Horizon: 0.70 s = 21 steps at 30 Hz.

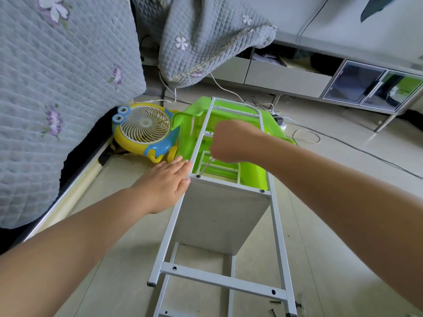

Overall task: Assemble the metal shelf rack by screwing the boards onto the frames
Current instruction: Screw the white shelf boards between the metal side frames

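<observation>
A pale grey metal frame (278, 225) of square tubing lies ladder-like over the tiled floor (343, 179), its far end resting on a green plastic stool (194, 124). A grey board (217, 216) hangs beneath one crossbar. The left hand (168, 185) presses flat, fingers straight, against the frame's side rail. The right hand (231, 141) grips a screwdriver (205, 167), tip at a screw (198, 176) in the crossbar.

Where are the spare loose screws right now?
Head view, bottom right: two dark loose screws lie on the floor beside the near end of the metal frame, right rail side, well away from both hands.
</observation>
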Available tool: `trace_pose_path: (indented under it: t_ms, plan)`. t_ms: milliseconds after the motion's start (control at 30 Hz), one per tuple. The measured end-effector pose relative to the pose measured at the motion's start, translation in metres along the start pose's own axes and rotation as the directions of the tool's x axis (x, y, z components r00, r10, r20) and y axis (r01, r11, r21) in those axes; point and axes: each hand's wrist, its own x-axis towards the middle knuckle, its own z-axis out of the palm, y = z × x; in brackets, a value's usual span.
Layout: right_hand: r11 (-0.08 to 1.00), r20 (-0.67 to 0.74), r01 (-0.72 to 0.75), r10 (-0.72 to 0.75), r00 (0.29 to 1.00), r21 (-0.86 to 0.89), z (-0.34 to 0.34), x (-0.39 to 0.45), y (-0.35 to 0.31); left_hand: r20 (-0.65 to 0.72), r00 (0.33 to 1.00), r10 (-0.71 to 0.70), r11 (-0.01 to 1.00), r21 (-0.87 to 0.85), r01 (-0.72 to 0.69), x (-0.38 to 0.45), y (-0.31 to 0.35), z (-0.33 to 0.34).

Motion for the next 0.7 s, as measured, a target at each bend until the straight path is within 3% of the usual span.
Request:
trace_pose_path:
  t_ms: [133,300,367,433,500,600,700]
  plan:
    - [0.973,0.092,-0.111,0.094,0.991,0.203,-0.005,0.007,-0.005,0.012,1.000,0.003,1.000,-0.001,-0.003,-0.001,0.000,-0.001]
    - [0.850,0.255,-0.303,0.208,0.944,0.431,0.002,0.008,0.024,0.021,1.000,0.011,1.000,0.028,-0.012,-0.006,0.001,-0.005]
    - [0.787,0.189,-0.308,0.244,0.951,0.535,0.009,0.002,0.045,0.012,1.000,0.006,0.998,0.063,-0.007,-0.007,0.003,-0.010]
    - [0.736,-0.002,-0.239,0.310,0.951,0.633,0.019,-0.009,0.073,0.026,1.000,0.013,0.994,0.111,-0.016,-0.008,0.012,-0.018]
    - [0.625,-0.163,-0.156,0.422,0.892,0.764,0.037,-0.023,0.106,0.107,0.994,0.021,0.982,0.185,-0.041,-0.009,0.029,-0.026]
    - [0.412,-0.182,-0.109,0.606,0.774,0.905,0.079,-0.045,0.147,0.184,0.978,0.102,0.973,0.186,-0.137,-0.005,0.069,-0.032]
    - [0.413,-0.159,-0.214,0.701,0.695,0.885,0.139,-0.065,0.178,0.174,0.968,0.183,0.971,0.123,-0.206,0.009,0.104,-0.025]
